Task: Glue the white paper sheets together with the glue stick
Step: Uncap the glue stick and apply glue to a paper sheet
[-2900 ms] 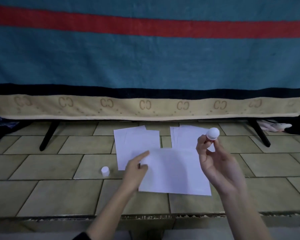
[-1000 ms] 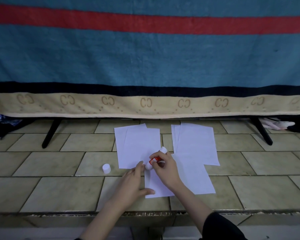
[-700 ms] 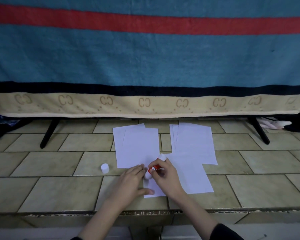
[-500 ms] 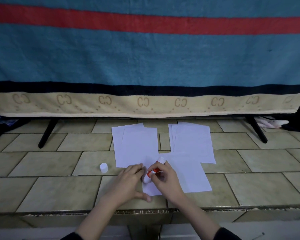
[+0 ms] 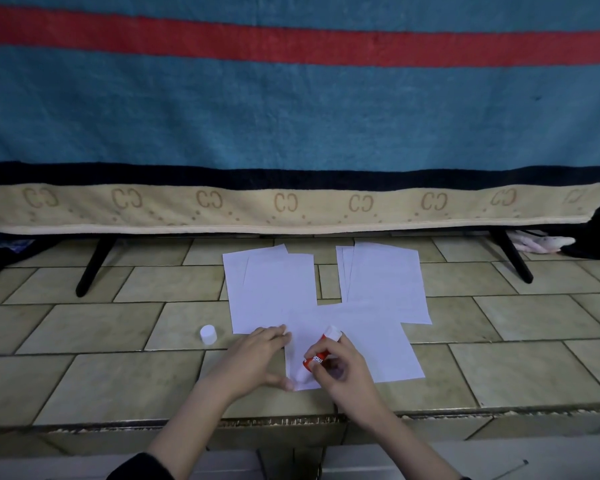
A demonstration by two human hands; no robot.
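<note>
The right hand [image 5: 343, 370] pinched the glue stick [image 5: 317, 356] between thumb and curled fingers, tilted, its white lower end down on the near left corner of the front sheet [image 5: 361, 344]. The stick was a short cylinder with a red label band and a white top end pointing up and away. The left hand [image 5: 253, 358] lay flat on the sheet's left edge, fingers straight and spread, thumb along the near corner, pressing the paper to the tiled floor [image 5: 84, 375].

The front sheet was one plain white rectangle, smooth and matte, lying a little askew. Behind it on the left lay a left pile [image 5: 271, 289] showing two overlapping sheets, and on the right a right pile [image 5: 385, 278] fanned so that about three edges showed; the exact count there could not be told. The front sheet overlapped the near edges of both piles.

One small white cap [image 5: 208, 334], a stubby cylinder, stood on the floor just left of the left pile, apart from the hands.

The tiles were pale yellowish rectangles with dark grout. Beyond hung a teal cloth [image 5: 291, 116] with one red stripe, a dark band and a beige border, above two black slanted legs [image 5: 92, 265].
</note>
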